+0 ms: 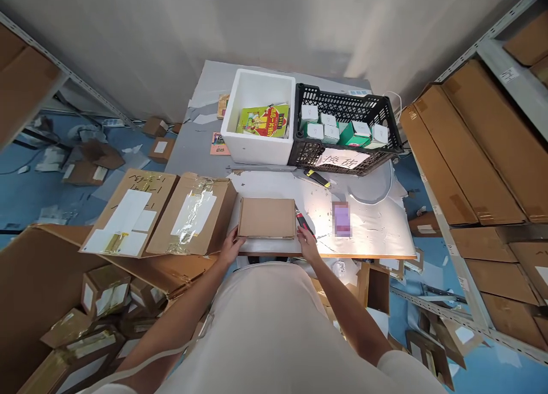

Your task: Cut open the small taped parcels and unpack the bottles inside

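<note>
A flat brown cardboard box [267,217] lies on the table in front of me. My left hand [232,246] grips its near left corner, thumb and fingers closed at the edge. At the near right corner my right hand [307,242] is closed against the side of the box. Just beyond those right fingers lies a red and black utility knife [305,222], its tip close to the box's right edge. Farther right rests a small purple item [342,220], blurred over.
White bin [259,149] with bright packets and black crate [342,103] with green-white boxes stand at the back. A yellow-black cutter [317,178] lies before the crate. Taped cartons [192,214] flank the left; a large open carton [47,257] holds parcels. Shelving [466,285] stands right.
</note>
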